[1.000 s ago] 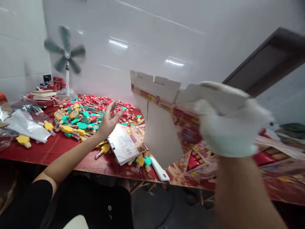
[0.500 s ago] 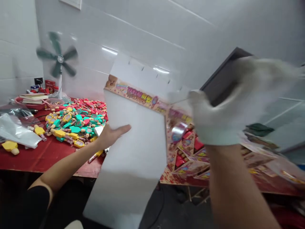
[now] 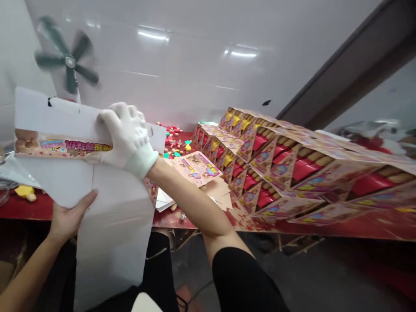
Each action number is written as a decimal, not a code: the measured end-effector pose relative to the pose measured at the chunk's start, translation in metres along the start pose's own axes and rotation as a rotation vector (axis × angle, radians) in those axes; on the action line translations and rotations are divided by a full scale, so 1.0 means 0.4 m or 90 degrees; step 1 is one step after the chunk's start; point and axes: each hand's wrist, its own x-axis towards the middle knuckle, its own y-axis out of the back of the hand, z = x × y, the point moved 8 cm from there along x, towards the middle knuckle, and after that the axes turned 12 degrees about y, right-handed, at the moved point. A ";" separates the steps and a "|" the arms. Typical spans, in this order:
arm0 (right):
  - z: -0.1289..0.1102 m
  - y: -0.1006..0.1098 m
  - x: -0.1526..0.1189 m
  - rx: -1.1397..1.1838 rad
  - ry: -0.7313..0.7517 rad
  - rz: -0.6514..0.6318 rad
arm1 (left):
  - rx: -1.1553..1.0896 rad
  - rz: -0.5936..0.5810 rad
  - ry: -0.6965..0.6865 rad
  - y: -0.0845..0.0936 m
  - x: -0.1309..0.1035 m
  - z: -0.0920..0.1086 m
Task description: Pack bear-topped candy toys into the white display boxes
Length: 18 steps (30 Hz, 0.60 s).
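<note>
A large unfolded cardboard box blank (image 3: 115,225), plain white with one printed strip of cartoon and lettering, stands tilted before me at the left. My left hand (image 3: 69,216), bare, grips its lower left edge, the thumb lying on the white face. My right hand (image 3: 125,134), in a white knitted glove, is closed over the printed strip, fingers on the upper flap and thumb below them. The blank's slotted upper flap (image 3: 32,104) rises above the strip.
Stacked printed display boxes (image 3: 302,169), filled with red and yellow items, line the red table (image 3: 357,227) at right. Flat printed cards (image 3: 198,169) and loose colourful pieces (image 3: 175,145) lie mid-table. A green fan (image 3: 69,60) stands behind at left.
My gloved right hand, earlier raised and blurred at the right, now grips the printed strip. The blank sits farther left in view, and more stacked boxes show at right.
</note>
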 end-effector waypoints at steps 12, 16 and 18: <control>-0.053 -0.131 0.034 0.102 0.018 -0.022 | 0.036 0.213 -0.139 0.141 0.006 -0.017; -0.044 -0.124 0.068 0.084 -0.005 -0.038 | 0.060 0.174 -0.192 0.142 0.019 0.000; -0.036 -0.100 0.080 0.080 -0.037 -0.048 | 0.074 0.202 -0.190 0.140 0.021 -0.004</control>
